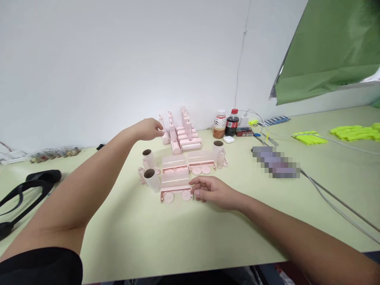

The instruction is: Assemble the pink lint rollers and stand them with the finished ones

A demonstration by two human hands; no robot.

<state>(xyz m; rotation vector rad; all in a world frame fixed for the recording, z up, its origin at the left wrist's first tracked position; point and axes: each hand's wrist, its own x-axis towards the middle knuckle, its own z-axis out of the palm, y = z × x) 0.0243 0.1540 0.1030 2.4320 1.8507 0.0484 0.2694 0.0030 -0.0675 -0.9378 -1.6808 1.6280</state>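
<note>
My left hand point(148, 130) reaches to the back of the table, fingers loosely bent and thumb and finger apart, beside a pink lint roller with an upright handle point(162, 121). Whether it touches the roller I cannot tell. My right hand point(216, 192) rests with slightly curled, spread fingers at the right end of an open pink lint roller case point(176, 190) with round discs. Behind this case lie a second open case point(174, 165) and a third point(202, 161). White sticky rolls with brown cores point(152, 182) and loose pink handles point(221, 158) stand around them.
Several pink lint rollers point(190, 143) lie grouped near the wall. To their right are a white-capped bottle point(219, 124), a cola bottle point(232, 123) and a small white box point(228, 139). A blurred-out phone-like object point(276, 162), cables and yellow pieces point(310, 137) lie right; black straps point(38, 182) left.
</note>
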